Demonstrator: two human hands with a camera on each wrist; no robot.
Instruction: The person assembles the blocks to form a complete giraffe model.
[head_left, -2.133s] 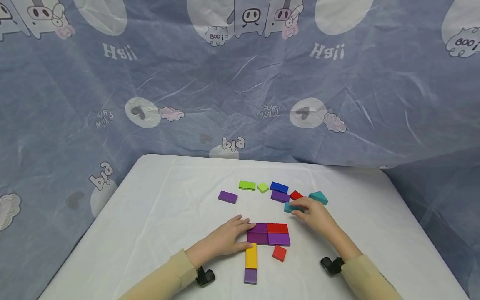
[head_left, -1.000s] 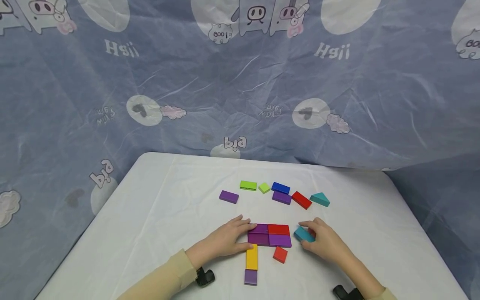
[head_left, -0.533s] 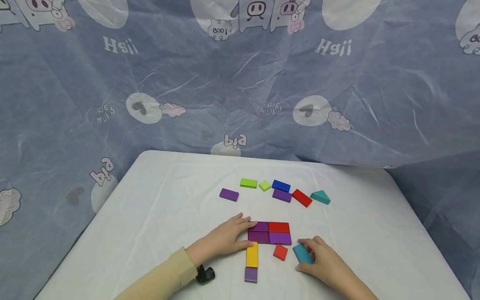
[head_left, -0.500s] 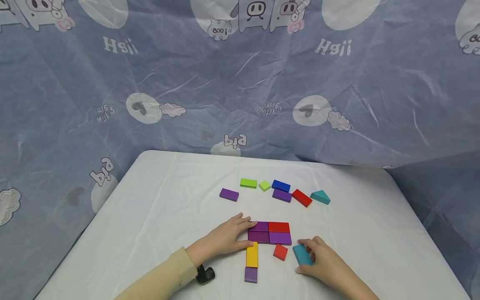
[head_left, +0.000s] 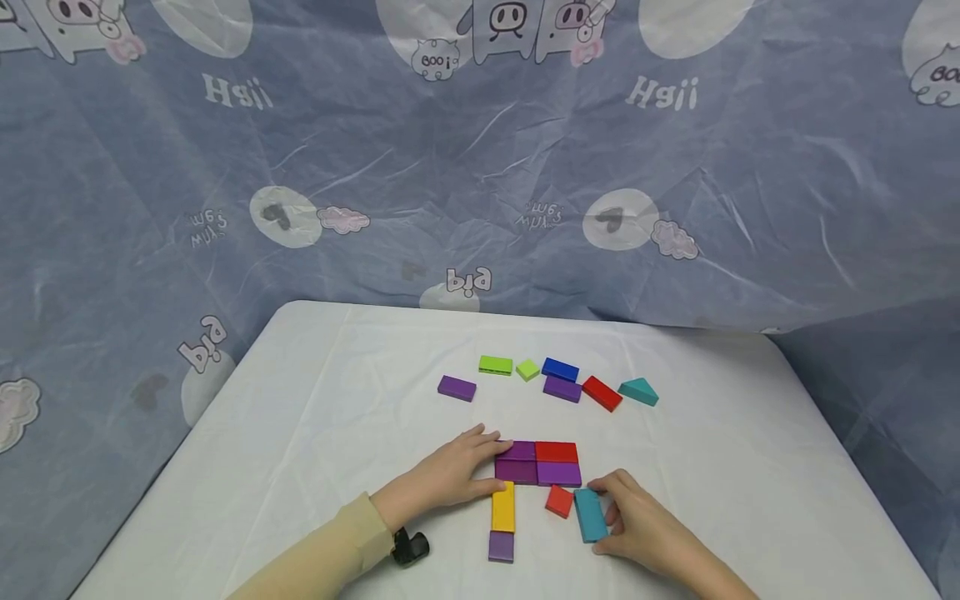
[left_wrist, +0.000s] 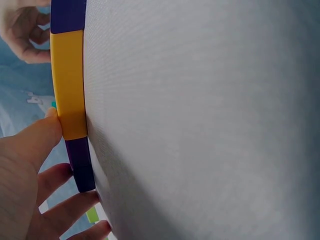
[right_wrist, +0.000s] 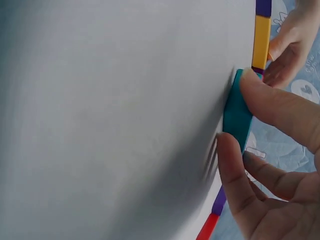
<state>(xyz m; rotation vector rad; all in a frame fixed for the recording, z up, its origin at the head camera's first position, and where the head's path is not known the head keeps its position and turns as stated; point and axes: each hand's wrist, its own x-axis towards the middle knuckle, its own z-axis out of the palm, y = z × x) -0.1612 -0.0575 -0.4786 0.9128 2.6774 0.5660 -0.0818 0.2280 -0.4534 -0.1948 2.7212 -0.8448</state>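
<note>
My right hand (head_left: 641,525) pinches a teal rectangular block (head_left: 590,515) between thumb and fingers, lengthwise just right of a small red block (head_left: 558,501). In the right wrist view the thumb grips one end of that teal block (right_wrist: 237,112). My left hand (head_left: 450,473) lies with spread fingers at the left side of a flat group: two dark purple blocks (head_left: 516,473), a red block (head_left: 557,452) and a violet block (head_left: 559,474). Its thumb touches the top of a yellow block (head_left: 503,508), below which sits a small purple block (head_left: 501,547).
Behind, on the white table (head_left: 285,467), lie loose blocks: a purple one (head_left: 457,388), a green one (head_left: 496,365), a light green square (head_left: 527,370), a blue one (head_left: 560,369), another purple (head_left: 562,389), a red one (head_left: 602,393) and a teal triangle (head_left: 639,392). A patterned curtain (head_left: 420,167) hangs beyond.
My right hand has brought the teal block from the rear blocks toward the front, then leftward, turning it lengthwise beside the small red block. My left hand has stayed in place.
</note>
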